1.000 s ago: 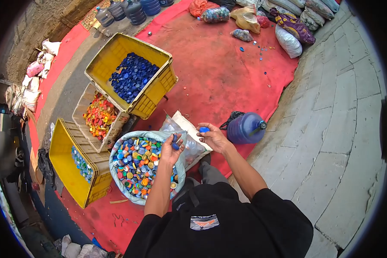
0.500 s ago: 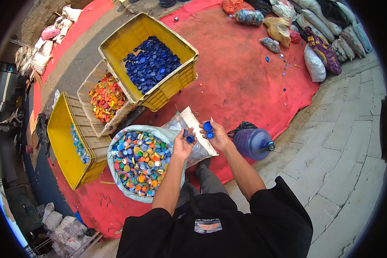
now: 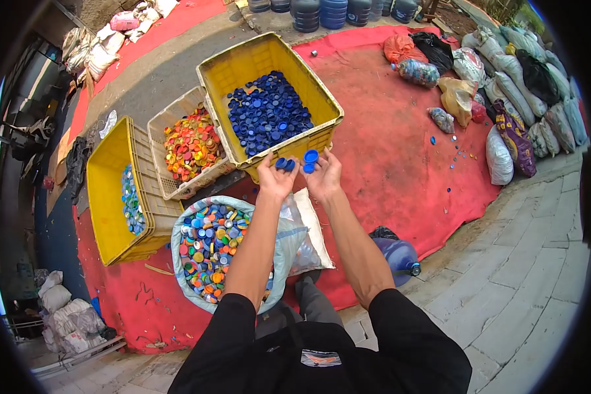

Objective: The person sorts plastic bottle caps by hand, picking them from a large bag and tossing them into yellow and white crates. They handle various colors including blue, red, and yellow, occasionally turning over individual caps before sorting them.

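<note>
My left hand (image 3: 275,181) holds dark blue bottle caps (image 3: 284,164) at its fingers. Beside it, my right hand (image 3: 324,180) carries blue bottle caps too, a larger one (image 3: 310,156) among them. Both hands are close together at the near edge of a yellow crate (image 3: 320,129) whose floor bears a heap of blue caps (image 3: 267,111). Nearer my body stands an open pale sack (image 3: 289,240) full of mixed-colour caps (image 3: 210,246), partly covered by my left forearm.
A whitish crate (image 3: 175,190) of red, orange and yellow caps adjoins a second yellow crate (image 3: 105,203) with light blue and green ones. At right lie a large blue water bottle (image 3: 395,255) and piled sacks (image 3: 512,92). A white-edged bag (image 3: 316,230) is under my forearms.
Both arms have stretched forward, carrying the blue caps from above the white-edged bag to the yellow crate's near edge. The camera view has shifted too, showing more jugs at the back.
</note>
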Available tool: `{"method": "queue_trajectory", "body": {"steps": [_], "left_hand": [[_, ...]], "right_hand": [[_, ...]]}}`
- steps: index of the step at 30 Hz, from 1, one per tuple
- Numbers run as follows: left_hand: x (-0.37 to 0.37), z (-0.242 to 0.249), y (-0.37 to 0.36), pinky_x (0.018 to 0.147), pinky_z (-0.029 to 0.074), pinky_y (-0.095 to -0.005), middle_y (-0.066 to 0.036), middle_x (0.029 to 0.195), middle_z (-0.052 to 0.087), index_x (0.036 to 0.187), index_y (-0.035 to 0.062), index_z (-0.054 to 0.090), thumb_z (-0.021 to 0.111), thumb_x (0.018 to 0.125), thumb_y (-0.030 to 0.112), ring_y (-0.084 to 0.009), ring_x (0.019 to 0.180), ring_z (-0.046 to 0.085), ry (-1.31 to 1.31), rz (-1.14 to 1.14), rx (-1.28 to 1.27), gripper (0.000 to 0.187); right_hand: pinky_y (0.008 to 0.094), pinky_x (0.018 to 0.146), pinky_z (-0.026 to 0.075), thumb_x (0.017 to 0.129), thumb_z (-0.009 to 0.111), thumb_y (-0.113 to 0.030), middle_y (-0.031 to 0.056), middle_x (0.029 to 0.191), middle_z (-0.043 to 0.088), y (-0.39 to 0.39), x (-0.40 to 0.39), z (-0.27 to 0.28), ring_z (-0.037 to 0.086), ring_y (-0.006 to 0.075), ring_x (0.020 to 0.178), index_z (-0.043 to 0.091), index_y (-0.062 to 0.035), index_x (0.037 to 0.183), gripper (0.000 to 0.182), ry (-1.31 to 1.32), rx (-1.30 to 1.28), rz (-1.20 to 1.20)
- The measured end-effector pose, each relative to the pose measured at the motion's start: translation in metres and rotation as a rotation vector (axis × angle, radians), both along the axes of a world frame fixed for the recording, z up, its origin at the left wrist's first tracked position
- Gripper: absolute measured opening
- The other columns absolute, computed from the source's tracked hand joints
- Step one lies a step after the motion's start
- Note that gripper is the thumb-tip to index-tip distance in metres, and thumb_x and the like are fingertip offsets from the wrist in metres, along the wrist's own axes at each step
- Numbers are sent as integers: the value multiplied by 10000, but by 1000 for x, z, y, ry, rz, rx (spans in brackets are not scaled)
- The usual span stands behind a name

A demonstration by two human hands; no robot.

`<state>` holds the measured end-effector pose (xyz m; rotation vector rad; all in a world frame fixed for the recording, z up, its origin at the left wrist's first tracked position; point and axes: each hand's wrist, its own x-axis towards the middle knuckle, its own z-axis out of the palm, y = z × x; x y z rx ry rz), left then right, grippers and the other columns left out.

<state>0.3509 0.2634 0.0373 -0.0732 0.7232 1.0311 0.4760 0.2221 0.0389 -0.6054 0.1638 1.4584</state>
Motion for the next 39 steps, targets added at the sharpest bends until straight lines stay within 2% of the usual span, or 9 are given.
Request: {"method": "queue_trajectory", "body": {"steps": [2,3,8,9,10,14,21,27,39], "left_hand": [[-12,59,50,1160,164,-480,-301,1498,139,1438,-111,-15,543,884,440,-390,1405,179,-26,34,51,961],[-22,72,66,1163,134,-485,-315,1501,84,1420,-122,-82,547,876,460,-395,1418,119,28,76,64,1015],[-87,55,52,1148,197,-486,-286,1509,117,1456,-75,68,508,909,504,-374,1426,138,229,106,114,911],[-99,46,30,1118,279,-474,-235,1478,255,1432,-23,252,469,944,482,-343,1372,286,256,110,119,735],[-111,33,5,1040,397,-449,-190,1331,469,1212,-4,499,422,973,473,-299,1205,471,282,157,80,539],[-197,-60,-132,740,505,-375,-119,1028,630,788,67,533,372,980,526,-213,837,555,402,232,-83,523],[-262,-86,-272,569,456,-252,-42,904,612,1018,17,606,439,994,402,-93,639,526,736,68,-245,420],[-285,-88,-314,546,437,-212,-18,875,613,1047,36,615,522,963,216,-62,641,512,831,-183,-167,220],[-344,-82,-336,544,373,-210,-9,752,599,834,41,638,553,954,310,-52,597,461,882,-264,-130,307]], "right_hand": [[498,1152,163,872,541,-449,323,1502,42,48,-1,50,144,425,1406,-139,109,1420,1036,-87,-18,41],[504,1158,127,857,564,-456,317,1507,-120,63,1,60,-1,432,1425,-184,74,1420,1076,-133,-37,40],[507,1131,224,891,562,-405,317,1510,8,51,7,44,129,437,1406,-60,53,1450,954,-263,-48,50],[509,1121,247,900,561,-388,316,1508,43,35,6,25,169,434,1397,-4,60,1450,907,-320,-47,80],[511,1111,270,910,560,-371,314,1506,78,12,1,3,209,431,1387,52,68,1449,861,-371,-55,115],[408,907,491,949,531,-378,243,1232,535,-123,-39,-76,549,315,1114,523,80,1178,512,-680,-322,416],[295,594,506,929,557,-403,97,733,628,-252,-110,-128,597,145,616,620,39,729,489,-1243,-516,658],[384,713,495,836,628,-120,164,845,648,-237,-179,-116,609,264,755,618,8,960,178,-1814,-123,546],[476,916,396,703,630,-4,85,1160,632,-148,-225,-98,521,314,1086,465,-81,1303,627,-2061,267,849]]}}
